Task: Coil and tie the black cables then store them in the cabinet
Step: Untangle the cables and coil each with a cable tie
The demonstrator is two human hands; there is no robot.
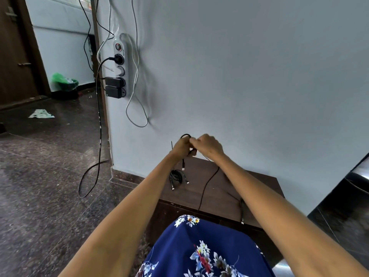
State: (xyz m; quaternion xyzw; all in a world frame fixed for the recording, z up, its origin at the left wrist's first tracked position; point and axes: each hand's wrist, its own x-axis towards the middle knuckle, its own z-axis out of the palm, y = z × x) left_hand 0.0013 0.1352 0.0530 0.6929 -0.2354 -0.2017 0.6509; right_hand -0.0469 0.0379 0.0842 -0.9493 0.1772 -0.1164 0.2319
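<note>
A dark wooden cabinet (249, 182) is standing against a pale wall (259, 66). Above its far edge, the left hand (180, 146) and right hand (208, 145) are both gripping a black cable (205, 186), its tail trailing across the top toward the near edge. A coiled, tied cable bundle (176, 176) is lying near the far-left corner.

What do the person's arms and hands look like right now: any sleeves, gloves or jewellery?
Both forearms are bare to the frame's edge: no sleeves show. The left hand and right hand wear no gloves; no watch, bangle or ring is visible. Below them is a blue floral garment.
</note>
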